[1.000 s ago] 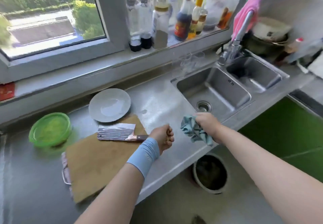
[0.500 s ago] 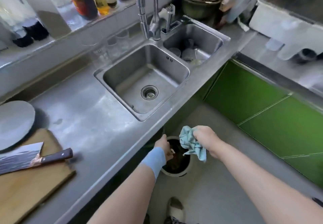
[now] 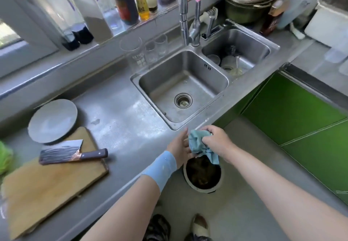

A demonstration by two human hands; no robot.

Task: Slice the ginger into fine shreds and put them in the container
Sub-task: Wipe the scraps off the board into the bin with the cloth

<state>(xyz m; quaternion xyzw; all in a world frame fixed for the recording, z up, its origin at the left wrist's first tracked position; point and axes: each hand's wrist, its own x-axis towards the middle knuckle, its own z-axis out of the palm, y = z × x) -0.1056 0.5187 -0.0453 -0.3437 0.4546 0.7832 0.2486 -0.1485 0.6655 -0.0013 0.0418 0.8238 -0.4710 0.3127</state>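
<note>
On the floor, just off the counter (image 3: 120,120) edge: a round bin (image 3: 199,190), open at the top, dark stuff inside, too murky to name. At the bottom of the big sink basin (image 3: 156,90): a drain strainer (image 3: 183,100). In the small basin (image 3: 261,52) to its right: a couple of cups (image 3: 213,59) among blurred washing-up. Behind the big basin, by the wall: clear glasses (image 3: 133,52), upright. Behind the small basin: stacked pots (image 3: 244,9). Along the window sill: a row of bottles (image 3: 124,1), with dark or amber liquid in some.

At the far left edge of view, beside the cutting board (image 3: 52,184): the green container (image 3: 4,158), mostly cut off and blurred, contents impossible to tell. Ginger: not to be made out anywhere in this view. Flat across the board's far end: a cleaver (image 3: 62,153), handle toward the sink. Just behind the board: a grey plate (image 3: 52,121).

Above the bin, close to the counter edge: the right hand (image 3: 216,141), fingers curled tight round a bunched blue-green cloth (image 3: 199,144), one tail of it hanging over the bin's mouth. Beside it, reaching in from the left with a blue wristband (image 3: 162,167) at the wrist: the left hand (image 3: 180,146), unclenched, fingers stretched out against the cloth, tips hidden behind it, thumb up. Both forearms extended forward and down.
</note>
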